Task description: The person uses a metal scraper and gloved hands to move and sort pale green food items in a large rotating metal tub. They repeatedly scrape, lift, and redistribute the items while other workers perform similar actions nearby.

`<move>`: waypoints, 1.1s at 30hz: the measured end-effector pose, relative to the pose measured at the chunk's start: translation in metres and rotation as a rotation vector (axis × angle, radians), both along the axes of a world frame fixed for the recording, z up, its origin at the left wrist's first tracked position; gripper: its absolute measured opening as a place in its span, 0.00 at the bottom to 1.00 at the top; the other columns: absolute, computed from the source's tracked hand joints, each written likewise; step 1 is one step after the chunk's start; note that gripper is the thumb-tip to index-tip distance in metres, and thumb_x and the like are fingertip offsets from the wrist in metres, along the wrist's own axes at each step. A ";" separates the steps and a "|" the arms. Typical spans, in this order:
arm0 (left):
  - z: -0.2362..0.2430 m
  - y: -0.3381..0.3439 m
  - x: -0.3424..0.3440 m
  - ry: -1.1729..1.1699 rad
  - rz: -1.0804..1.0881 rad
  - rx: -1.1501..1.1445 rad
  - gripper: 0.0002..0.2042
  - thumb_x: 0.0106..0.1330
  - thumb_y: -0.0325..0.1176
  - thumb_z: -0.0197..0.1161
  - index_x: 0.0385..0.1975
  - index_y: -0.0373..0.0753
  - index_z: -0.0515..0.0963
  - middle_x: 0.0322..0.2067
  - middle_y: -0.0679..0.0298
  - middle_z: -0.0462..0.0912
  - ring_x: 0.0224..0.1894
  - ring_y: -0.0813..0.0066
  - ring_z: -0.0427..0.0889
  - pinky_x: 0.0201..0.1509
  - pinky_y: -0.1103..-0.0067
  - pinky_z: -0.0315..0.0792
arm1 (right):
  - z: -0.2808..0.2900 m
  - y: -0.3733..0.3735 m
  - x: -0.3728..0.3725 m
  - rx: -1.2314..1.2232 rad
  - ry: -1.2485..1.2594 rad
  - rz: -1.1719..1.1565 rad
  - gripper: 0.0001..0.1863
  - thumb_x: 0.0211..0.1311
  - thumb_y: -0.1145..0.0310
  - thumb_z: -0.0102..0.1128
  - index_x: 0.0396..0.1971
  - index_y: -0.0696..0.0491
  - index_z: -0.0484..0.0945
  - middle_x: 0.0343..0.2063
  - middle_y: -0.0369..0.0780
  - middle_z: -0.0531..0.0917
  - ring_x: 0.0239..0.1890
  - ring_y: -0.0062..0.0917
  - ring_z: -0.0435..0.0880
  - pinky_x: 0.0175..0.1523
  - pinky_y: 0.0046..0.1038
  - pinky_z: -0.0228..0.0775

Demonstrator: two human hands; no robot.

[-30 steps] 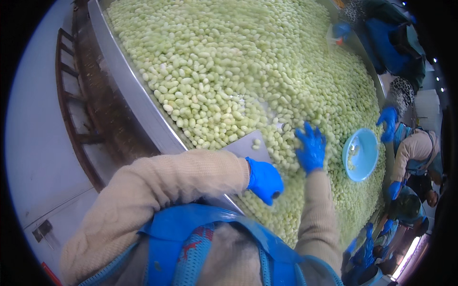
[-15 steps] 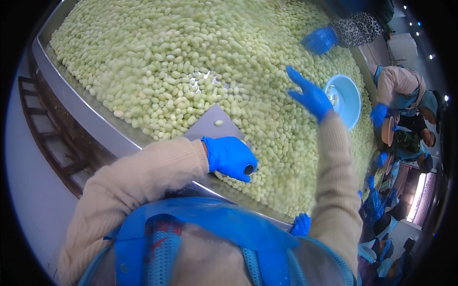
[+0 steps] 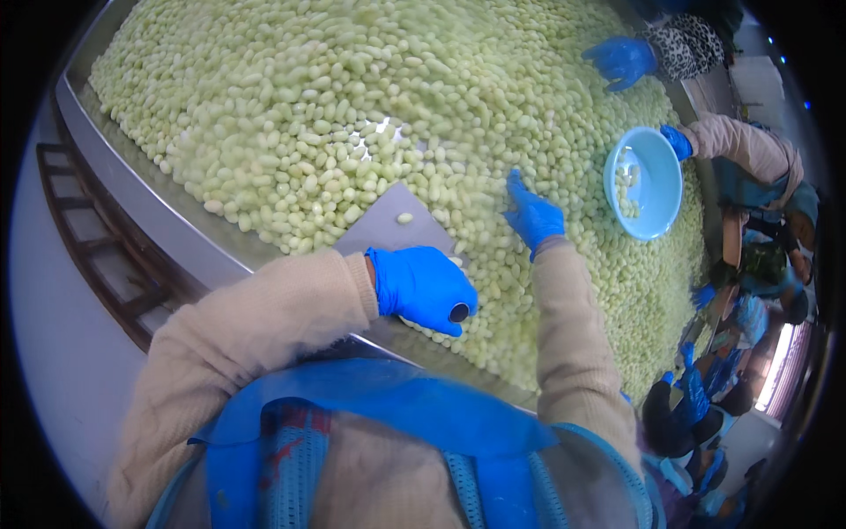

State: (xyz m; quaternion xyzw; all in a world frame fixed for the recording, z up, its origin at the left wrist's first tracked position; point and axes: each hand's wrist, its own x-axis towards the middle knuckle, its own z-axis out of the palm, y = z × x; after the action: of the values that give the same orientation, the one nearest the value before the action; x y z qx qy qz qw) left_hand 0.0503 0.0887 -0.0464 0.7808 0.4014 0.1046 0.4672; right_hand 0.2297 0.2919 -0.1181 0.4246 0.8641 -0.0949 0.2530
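Note:
Pale green oval fruits (image 3: pixel 291 97), like peeled grapes, lie heaped in a large metal bin. My left hand (image 3: pixel 421 286), in a blue glove, is closed round the handle of a flat grey scoop (image 3: pixel 392 220). The handle's dark round end shows at the fist, and a single fruit lies on the blade. To the right, my right hand (image 3: pixel 535 216), also in a blue glove, is held out over the fruits with its fingers stretched and nothing visible in it. Beyond it a light blue bowl (image 3: pixel 661 189) holds a few fruits.
The bin's metal rim (image 3: pixel 167 225) runs along the left and in front of me. A co-worker's gloved hand (image 3: pixel 621 62) is above the far fruits. Another person's gloved hand (image 3: pixel 677 141) touches the bowl. More people stand along the right side. A brown slatted frame (image 3: pixel 92 242) stands at the left.
My right hand has moved left and nearer, away from the bowl. A co-worker's hand has come to the bowl's rim, and the bowl has shifted slightly right. My left hand stays on the scoop.

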 end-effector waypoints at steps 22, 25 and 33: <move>0.001 0.002 0.001 -0.014 -0.031 -0.008 0.20 0.62 0.48 0.66 0.51 0.47 0.81 0.42 0.61 0.84 0.43 0.58 0.83 0.47 0.67 0.77 | 0.111 0.085 -0.031 -0.015 0.880 -0.127 0.36 0.64 0.66 0.64 0.72 0.44 0.61 0.71 0.41 0.64 0.73 0.31 0.61 0.73 0.31 0.54; 0.000 0.001 0.000 -0.066 -0.012 0.019 0.19 0.62 0.46 0.66 0.51 0.47 0.81 0.41 0.61 0.85 0.42 0.57 0.83 0.46 0.66 0.77 | 0.045 0.158 -0.053 0.164 0.535 -0.045 0.38 0.65 0.50 0.60 0.73 0.44 0.59 0.73 0.42 0.59 0.75 0.40 0.54 0.75 0.36 0.51; 0.006 -0.001 -0.002 -0.075 0.002 0.039 0.19 0.61 0.43 0.67 0.52 0.47 0.81 0.40 0.60 0.85 0.41 0.57 0.83 0.45 0.66 0.76 | 0.028 0.124 -0.081 0.206 0.233 0.019 0.37 0.66 0.44 0.54 0.72 0.41 0.60 0.68 0.42 0.68 0.74 0.46 0.56 0.75 0.54 0.38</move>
State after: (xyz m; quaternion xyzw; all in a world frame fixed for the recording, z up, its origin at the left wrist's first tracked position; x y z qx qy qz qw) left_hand 0.0482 0.0873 -0.0405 0.7851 0.3822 0.1420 0.4663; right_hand 0.1485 0.4161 -0.0901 0.4264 0.8967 -0.0519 0.1068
